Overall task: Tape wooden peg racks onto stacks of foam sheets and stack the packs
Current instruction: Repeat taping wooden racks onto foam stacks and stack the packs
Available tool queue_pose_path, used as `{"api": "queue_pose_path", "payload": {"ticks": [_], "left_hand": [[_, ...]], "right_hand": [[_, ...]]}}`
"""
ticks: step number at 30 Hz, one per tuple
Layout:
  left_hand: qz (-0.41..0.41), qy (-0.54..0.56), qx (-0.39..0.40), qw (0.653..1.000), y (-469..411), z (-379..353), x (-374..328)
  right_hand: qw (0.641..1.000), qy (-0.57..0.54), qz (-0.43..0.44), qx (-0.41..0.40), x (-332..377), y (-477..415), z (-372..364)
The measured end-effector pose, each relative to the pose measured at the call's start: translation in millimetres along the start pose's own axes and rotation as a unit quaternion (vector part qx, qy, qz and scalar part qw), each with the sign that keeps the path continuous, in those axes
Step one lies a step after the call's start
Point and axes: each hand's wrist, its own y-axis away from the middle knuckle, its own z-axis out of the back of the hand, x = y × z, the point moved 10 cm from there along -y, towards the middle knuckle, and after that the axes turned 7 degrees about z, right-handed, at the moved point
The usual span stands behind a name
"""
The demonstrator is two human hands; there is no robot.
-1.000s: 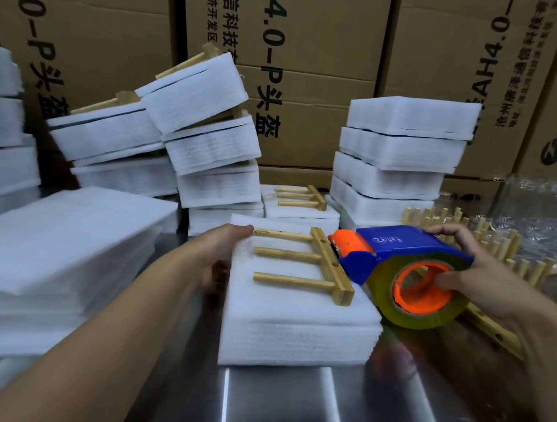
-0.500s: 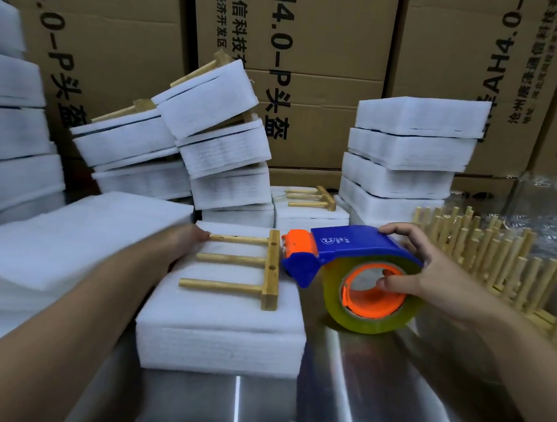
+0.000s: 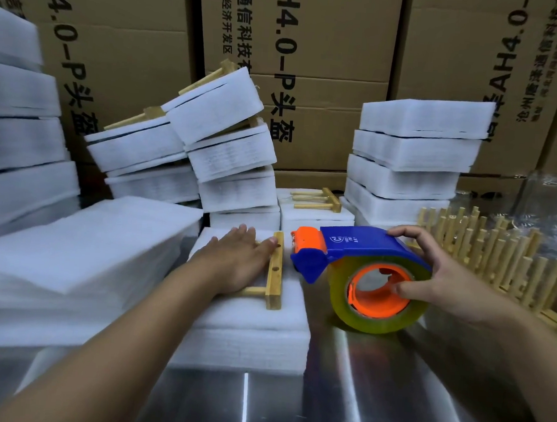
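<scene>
A stack of white foam sheets [image 3: 247,326] lies on the metal table [image 3: 373,396] in front of me. A wooden peg racks piece [image 3: 275,271] lies on top of it. My left hand [image 3: 238,260] rests flat over the rack's pegs, fingers straight, covering most of them. My right hand [image 3: 442,276] grips a blue and orange tape dispenser [image 3: 362,265] with a yellowish tape roll, fingers over its top and thumb in the orange core. The dispenser's orange nose sits just right of the rack's bar.
Taped packs [image 3: 209,148] lean in a pile at the back left; another pack stack [image 3: 414,160] stands back right. Loose foam sheets [image 3: 72,257] lie at the left. Several loose peg racks [image 3: 503,250] stand at the right. Cardboard boxes [image 3: 313,50] form the back wall.
My left hand slid from the foam's left edge onto the rack's pegs. The dispenser stayed just right of the rack's bar. The view shifted, so the foam stack sits further left.
</scene>
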Motion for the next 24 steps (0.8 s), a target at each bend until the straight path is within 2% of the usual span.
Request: {"api": "queue_pose_path", "payload": {"ticks": [7,16,24], "left_hand": [[0.019,-0.008,0.011,1.0,-4.1,-4.3,7.0],[0.022,0.009,0.01,1.0,-4.6,-4.1,7.9],[0.017,0.006,0.015,1.0,-5.0,-5.6,7.8]], "right_hand": [[0.999,0.014,0.037,-0.001,16.2,9.2,26.5],[0.994,0.07,0.041,0.068,29.9,13.1,33.2],[0.992,0.091,0.046,0.074,25.2,10.1,38.4]]}}
